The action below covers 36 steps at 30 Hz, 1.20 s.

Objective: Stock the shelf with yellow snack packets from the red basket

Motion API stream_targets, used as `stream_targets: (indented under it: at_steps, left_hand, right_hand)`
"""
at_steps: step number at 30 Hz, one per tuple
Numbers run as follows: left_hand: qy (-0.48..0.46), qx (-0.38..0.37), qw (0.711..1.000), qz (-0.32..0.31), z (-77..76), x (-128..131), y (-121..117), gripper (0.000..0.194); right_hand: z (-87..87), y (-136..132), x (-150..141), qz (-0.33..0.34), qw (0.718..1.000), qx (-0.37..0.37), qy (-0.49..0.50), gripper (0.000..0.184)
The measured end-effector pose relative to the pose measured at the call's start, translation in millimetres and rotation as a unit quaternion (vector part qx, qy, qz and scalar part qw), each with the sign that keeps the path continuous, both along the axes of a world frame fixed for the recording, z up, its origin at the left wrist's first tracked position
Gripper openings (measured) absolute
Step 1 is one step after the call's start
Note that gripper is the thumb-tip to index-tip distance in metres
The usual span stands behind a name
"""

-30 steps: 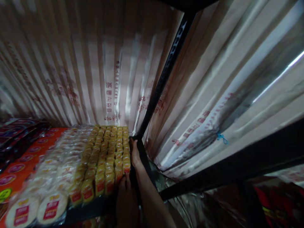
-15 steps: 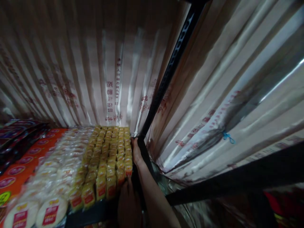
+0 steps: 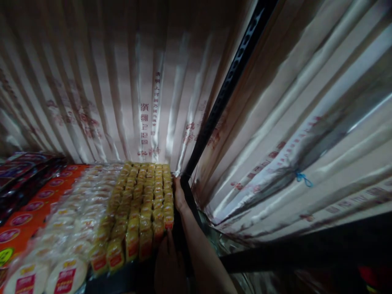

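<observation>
Rows of small yellow packets with red labels (image 3: 143, 204) lie on a dark shelf (image 3: 122, 277). My right hand (image 3: 177, 192) reaches deep along the right side of these rows, fingers stretched flat against the packets, next to the black shelf post (image 3: 226, 90). My left hand (image 3: 167, 263) is at the shelf's front edge in deep shadow. Its fingers point up and rest against the front right packets, and it holds nothing I can see.
Round white packets with red labels (image 3: 67, 228) lie left of the yellow rows, then orange boxes (image 3: 21, 216) and dark boxes (image 3: 18, 171). Shiny pleated plastic sheeting with red print (image 3: 147, 114) hangs behind and to the right. A black crossbar (image 3: 306, 249) runs at lower right.
The view has tilted and drifted slightly, so the shelf post sits further right. My right hand has slid a little deeper along the yellow rows; the left hand stays at the front.
</observation>
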<state>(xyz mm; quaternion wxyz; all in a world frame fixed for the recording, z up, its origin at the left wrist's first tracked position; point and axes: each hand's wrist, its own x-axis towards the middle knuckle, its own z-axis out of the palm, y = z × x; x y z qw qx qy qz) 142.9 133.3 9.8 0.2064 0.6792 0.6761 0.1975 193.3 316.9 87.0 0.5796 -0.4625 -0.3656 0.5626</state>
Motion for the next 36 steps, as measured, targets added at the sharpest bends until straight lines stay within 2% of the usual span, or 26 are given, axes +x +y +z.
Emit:
stream_targets:
  at_steps: [3,6,7,9,13,16,18,21,25,29,32,36]
  left_hand:
    - [-0.004,-0.006,1.0,-0.006,2.1,1.0,0.0,0.056]
    - [-0.006,-0.001,1.0,0.017,12.9,2.8,-3.4,0.055]
    - [-0.007,0.005,1.0,0.03,18.0,3.3,-5.0,0.054]
    - [-0.011,0.015,0.999,0.044,28.5,3.6,-8.1,0.053]
    - [-0.026,0.001,0.999,0.042,44.6,1.7,-9.2,0.051]
    - [-0.044,-0.014,0.997,0.059,50.3,0.4,-8.0,0.05]
    - [-0.056,-0.018,0.996,0.06,51.2,-1.0,-8.8,0.051]
    - [-0.098,0.011,0.995,0.013,48.4,-8.3,-15.1,0.053]
    - [-0.184,0.102,0.976,-0.056,40.7,-31.3,-34.6,0.05]
    - [-0.23,0.077,0.969,-0.048,35.1,-53.5,-57.3,0.046]
    - [-0.278,0.037,0.96,-0.011,34.0,-59.3,-67.2,0.045]
    - [-0.316,0.031,0.948,0.015,35.2,-59.8,-69.9,0.045]
  right_hand:
    - [-3.6,5.3,2.7,0.024,0.999,-0.017,0.018,0.058]
    - [-9.5,9.6,6.1,0.039,0.998,-0.024,0.034,0.06]
    - [-11.7,8.6,7.5,0.027,0.998,-0.022,0.042,0.061]
    - [-15.9,0.1,10.5,-0.043,0.997,-0.019,0.053,0.062]
    - [-20.9,-45.0,15.5,-0.185,0.982,0.026,0.023,0.056]
    - [-23.6,-92.7,16.7,-0.233,0.971,0.053,-0.005,0.05]
    - [-27.0,-121.8,17.2,-0.225,0.973,0.046,-0.034,0.043]
    - [-32.8,-152.1,19.1,-0.203,0.977,0.028,-0.057,0.034]
    - [-34.4,-172.9,16.9,-0.196,0.976,0.018,-0.099,0.041]
    - [-30.6,-190.8,-0.3,-0.143,0.974,0.043,-0.173,0.04]
    - [-28.3,-202.4,-16.2,-0.092,0.955,0.08,-0.271,0.033]
    - [-28.8,-207.0,-27.0,-0.07,0.902,0.125,-0.407,0.029]
